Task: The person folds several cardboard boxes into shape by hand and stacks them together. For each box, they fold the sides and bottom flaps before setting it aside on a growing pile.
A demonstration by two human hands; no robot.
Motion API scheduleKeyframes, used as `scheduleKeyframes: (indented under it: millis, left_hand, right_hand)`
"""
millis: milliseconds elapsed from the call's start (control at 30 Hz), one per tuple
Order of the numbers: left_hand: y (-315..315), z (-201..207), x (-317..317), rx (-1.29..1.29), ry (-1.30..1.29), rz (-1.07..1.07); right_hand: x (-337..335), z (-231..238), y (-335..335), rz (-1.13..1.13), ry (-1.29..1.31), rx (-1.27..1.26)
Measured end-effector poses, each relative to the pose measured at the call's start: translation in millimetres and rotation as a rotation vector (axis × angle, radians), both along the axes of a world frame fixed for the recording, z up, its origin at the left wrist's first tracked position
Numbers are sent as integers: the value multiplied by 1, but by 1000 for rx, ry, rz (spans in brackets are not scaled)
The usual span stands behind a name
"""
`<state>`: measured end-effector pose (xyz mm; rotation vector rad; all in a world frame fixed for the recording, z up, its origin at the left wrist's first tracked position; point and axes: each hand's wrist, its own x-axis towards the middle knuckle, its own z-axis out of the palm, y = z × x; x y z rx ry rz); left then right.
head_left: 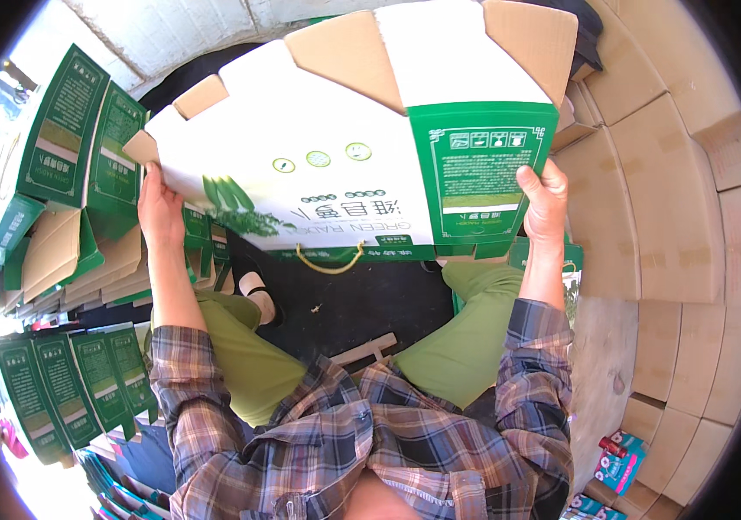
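A partly folded cardboard gift box (336, 217), white with a green side panel, is held up in front of me, upside down from where I look. Its bare brown flaps stick out along the far edge, and a yellow cord handle (330, 264) hangs from the near edge. At the box's left edge my left hand (161, 208) grips it, fingers partly behind the card. On the green panel's right edge my right hand (544, 199) is closed, thumb in front and the other fingers largely hidden behind.
Green printed boxes (67, 139) stand stacked on the left, with more green cartons (67, 381) below them. Brown cardboard cartons (656, 191) form a wall on the right. A wooden board (600, 373) and small blue-and-pink packs (622, 468) lie at lower right.
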<state>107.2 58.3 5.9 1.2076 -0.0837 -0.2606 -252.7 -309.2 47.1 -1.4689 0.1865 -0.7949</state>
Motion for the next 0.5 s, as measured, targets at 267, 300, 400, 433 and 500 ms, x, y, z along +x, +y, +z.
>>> scheduleKeyframes:
  millis: [267, 300, 400, 433, 500]
  left_hand:
    - [0, -9, -19, -158, 114, -105]
    - [-4, -9, -25, -130, 119, -126]
    - [-9, -14, -35, -91, 135, -152]
    - [-11, -14, -40, -72, 123, -205]
    - [-16, -14, -53, -41, 97, -306]
  right_hand:
    - [34, -35, -12, -452, 190, -99]
    - [37, -37, -10, -480, 255, -58]
    - [37, -58, -22, -416, 322, 55]
    - [35, -65, -26, -397, 385, 158]
    - [29, -83, -35, -342, 451, 258]
